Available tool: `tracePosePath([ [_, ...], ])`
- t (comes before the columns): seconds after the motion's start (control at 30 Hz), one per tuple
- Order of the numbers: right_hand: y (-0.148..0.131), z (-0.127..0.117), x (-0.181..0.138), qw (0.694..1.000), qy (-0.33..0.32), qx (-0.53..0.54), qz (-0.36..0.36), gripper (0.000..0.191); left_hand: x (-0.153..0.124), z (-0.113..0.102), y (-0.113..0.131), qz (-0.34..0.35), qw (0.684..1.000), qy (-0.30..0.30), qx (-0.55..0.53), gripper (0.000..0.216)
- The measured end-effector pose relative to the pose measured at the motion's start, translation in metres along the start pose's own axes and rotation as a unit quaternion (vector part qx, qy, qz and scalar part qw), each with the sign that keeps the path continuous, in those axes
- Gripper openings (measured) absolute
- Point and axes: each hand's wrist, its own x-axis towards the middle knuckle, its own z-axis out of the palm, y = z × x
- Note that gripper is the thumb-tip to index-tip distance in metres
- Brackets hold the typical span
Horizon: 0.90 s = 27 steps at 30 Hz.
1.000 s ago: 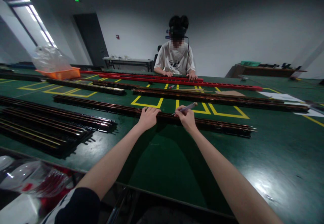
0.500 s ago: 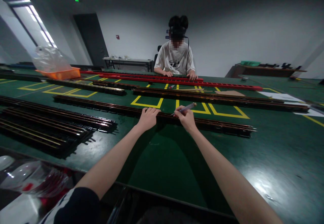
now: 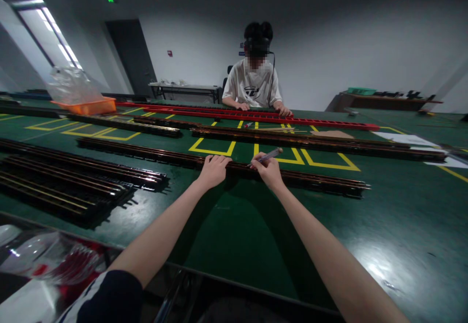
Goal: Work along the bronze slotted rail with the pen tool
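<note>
A long dark rail with copper-coloured strips [image 3: 325, 180] lies crosswise in front of me on the green table. My left hand [image 3: 215, 169] rests on its middle, fingers curled over the strips. To the right of it, my right hand [image 3: 268, 169] grips a slim grey pen [image 3: 269, 155] in a writing hold. The pen slants, its brownish end up to the right and its tip down at the rail. Whether the tip touches the strips is too small to tell.
Similar rails [image 3: 73, 184] are grouped at left, and another long rail [image 3: 321, 142] lies beyond mine. Across the table, a co-worker in a white shirt [image 3: 252, 86] has both hands at a red slotted rail [image 3: 321, 122]. An orange bin [image 3: 87, 106] holds a plastic bag. Papers [image 3: 405, 140] lie at right.
My hands and the pen stay almost in place. The co-worker's hand on my right side has shifted slightly to the right along the red rail.
</note>
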Motion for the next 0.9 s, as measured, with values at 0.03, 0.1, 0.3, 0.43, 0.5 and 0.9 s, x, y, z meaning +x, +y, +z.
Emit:
tracePosePath([
  [0.03,0.0,0.0,0.0,1.0,-0.002,-0.002,0.0,0.013,0.0,0.0,0.0,-0.001,1.0,-0.002,-0.003,0.041],
  [0.1,0.0,-0.001,0.0,1.0,-0.003,-0.002,0.0,0.012,0.0,-0.001,-0.001,-0.004,1.0,-0.007,-0.005,0.039],
  [0.3,-0.002,-0.001,-0.001,1.0,-0.007,-0.003,0.004,0.014,-0.001,-0.004,0.002,-0.006,1.0,-0.012,0.003,0.037],
  [0.43,-0.002,-0.001,-0.001,1.0,-0.008,-0.007,0.001,0.014,-0.001,-0.004,0.003,-0.01,1.0,-0.001,0.007,0.041],
  [0.5,-0.002,-0.001,-0.001,1.0,-0.007,-0.009,-0.001,0.013,-0.001,-0.004,0.004,-0.011,1.0,0.002,0.007,0.043],
  [0.9,0.001,0.0,0.0,1.0,0.001,0.008,0.007,0.012,0.001,-0.004,0.01,-0.026,0.999,0.002,0.039,0.043],
])
